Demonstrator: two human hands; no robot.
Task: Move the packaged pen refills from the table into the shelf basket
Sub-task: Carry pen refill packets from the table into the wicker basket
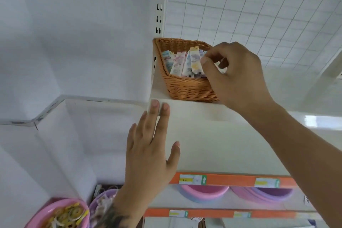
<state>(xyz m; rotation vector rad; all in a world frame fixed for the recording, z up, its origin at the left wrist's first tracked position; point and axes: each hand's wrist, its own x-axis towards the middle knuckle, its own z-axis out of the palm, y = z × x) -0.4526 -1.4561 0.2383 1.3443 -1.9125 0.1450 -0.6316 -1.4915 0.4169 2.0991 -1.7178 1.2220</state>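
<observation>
Looks like a small shop, likely selling stationery and trinkets. Shown by white metal retail shelving (pixel 212 135) with slotted uprights (pixel 160 5) and a wire-grid back panel (pixel 259 15). Also by orange price rails (pixel 231 180) along the front edges of the lower shelves, each carrying paper price tags (pixel 192 179) with green arrows. Stocked for display: a wicker basket (pixel 185 87) at the left end of the top shelf, filled with colourful packaged pen refills (pixel 185 63); pink and purple bowls (pixel 203 193) under the rails; a pink dish of small yellow items (pixel 61 214) at lower left.
</observation>
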